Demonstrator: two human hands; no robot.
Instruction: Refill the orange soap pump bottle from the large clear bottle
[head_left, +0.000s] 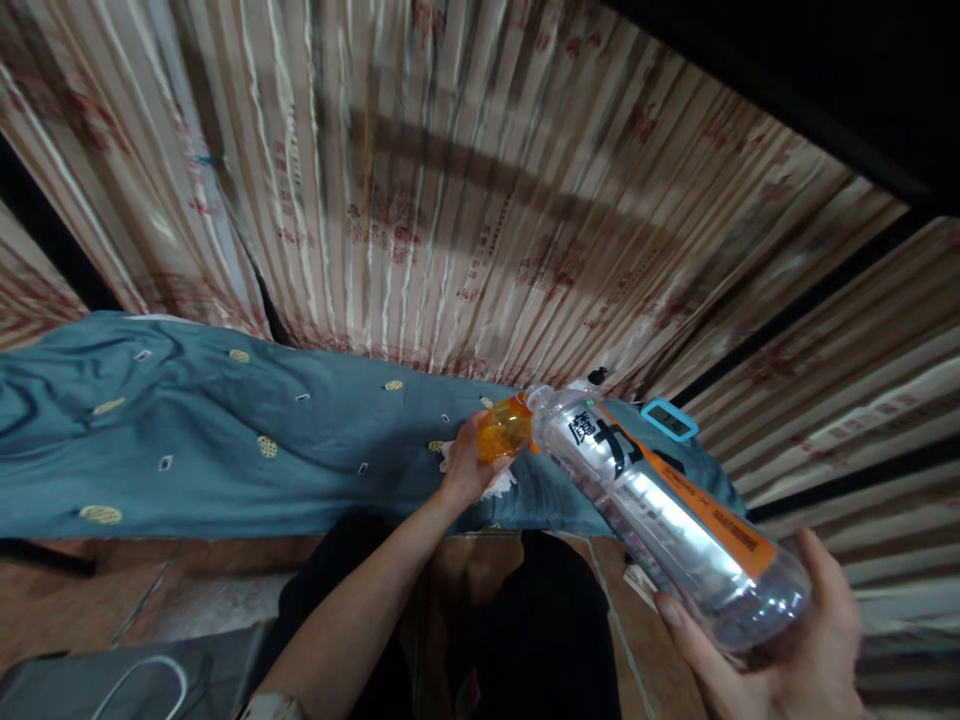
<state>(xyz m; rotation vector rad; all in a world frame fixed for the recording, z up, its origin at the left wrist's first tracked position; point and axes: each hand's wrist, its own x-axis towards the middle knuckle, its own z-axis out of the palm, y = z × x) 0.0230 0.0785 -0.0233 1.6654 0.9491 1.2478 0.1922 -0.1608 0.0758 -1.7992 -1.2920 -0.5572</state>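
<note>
Your right hand (780, 650) is closest to you, low in the right corner. It cups the bottom of a big clear bottle (660, 505), with your fingers wrapped under and around it. The bottle lies tilted, its bottom near you and its top pointing away and to the left. It has an orange and white label with big dark letters on it.

Your left hand (469, 465) reaches out in front of you. Its fingers are closed around the orange cap (504, 428) at the top of the bottle. You cannot tell if the cap is tight or loose.

Under the bottle's top lies a blue-green blanket (187, 430) with small yellow and white shapes on it. It stretches far to the left. A small blue thing with a dark middle (669, 420) sits on the blanket, just behind the bottle.

Behind the blanket hangs a striped curtain (465, 180) in tan and red. It fills the top of the view.

Your dark trousers (547, 620) show below, between your arms. The floor (150, 590) is brown. A grey bag with a white cord (142, 680) lies in the bottom left corner.
</note>
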